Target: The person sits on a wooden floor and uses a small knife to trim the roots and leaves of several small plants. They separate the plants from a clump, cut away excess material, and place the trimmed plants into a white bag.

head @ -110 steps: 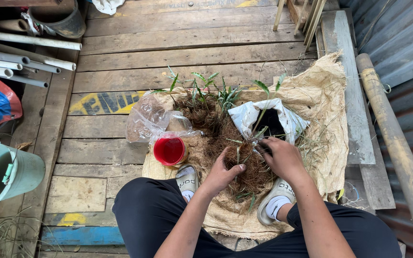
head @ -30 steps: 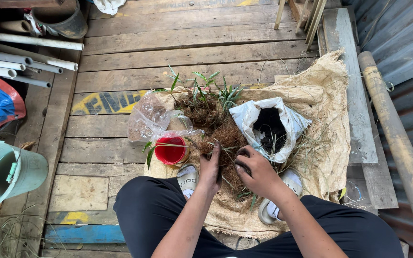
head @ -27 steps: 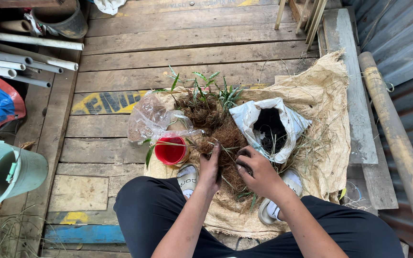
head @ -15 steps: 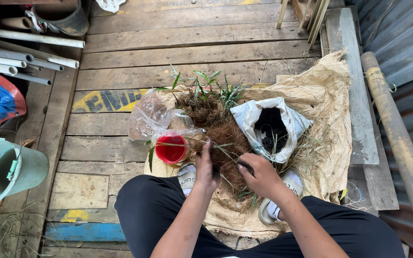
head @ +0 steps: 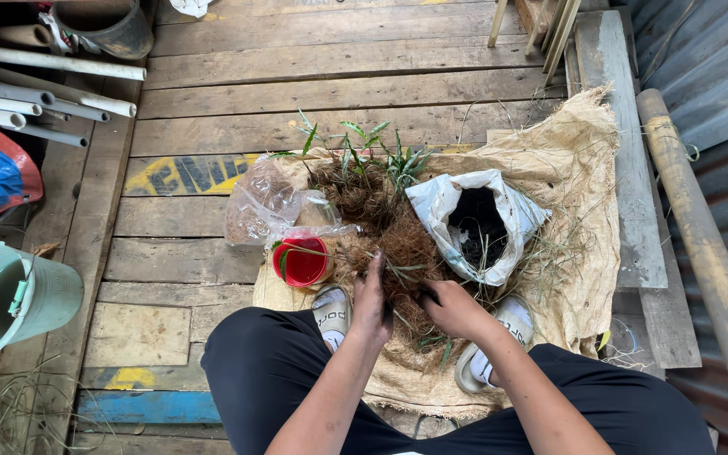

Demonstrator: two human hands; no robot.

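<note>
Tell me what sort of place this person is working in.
Probably a rough shed or work platform used for potting plants: a worn plank floor, a corrugated metal wall, stacked pale pipes, and a burlap sack spread under a heap of brown root fibre.

Bright, even daylight, soft and diffuse, with no hard shadows on the plank floor (head: 339, 76). Faint shading only beneath the legs toward 6 o'clock. Dimmer toward 10 o'clock among the pipes (head: 52, 88). No glare to speak of. Sharp across the centre; slight wide-angle bowing toward 3 and 9 o'clock.
</note>
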